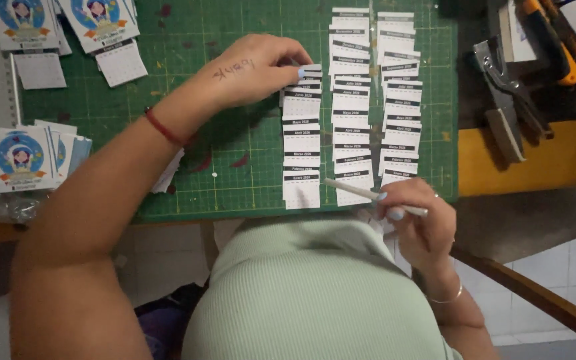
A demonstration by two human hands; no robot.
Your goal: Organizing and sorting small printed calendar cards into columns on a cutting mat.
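Note:
Three columns of small white paper slips with dark header bands lie overlapped on a green cutting mat (pixel 235 147). My left hand (pixel 255 70) reaches across the mat and its fingertips press a slip at the top of the left column (pixel 301 133). My right hand (pixel 418 223) hovers at the mat's near edge, holding a thin white stick (pixel 368 194) that points left over the bottom of the middle column (pixel 352 107). The right column (pixel 400 93) lies untouched beside it.
Stacks of printed cards with a round blue picture sit at the top left (pixel 98 20) and the left edge (pixel 21 160). A metal hole punch (pixel 505 87) and orange-handled tools (pixel 555 40) lie on the right, beyond the mat.

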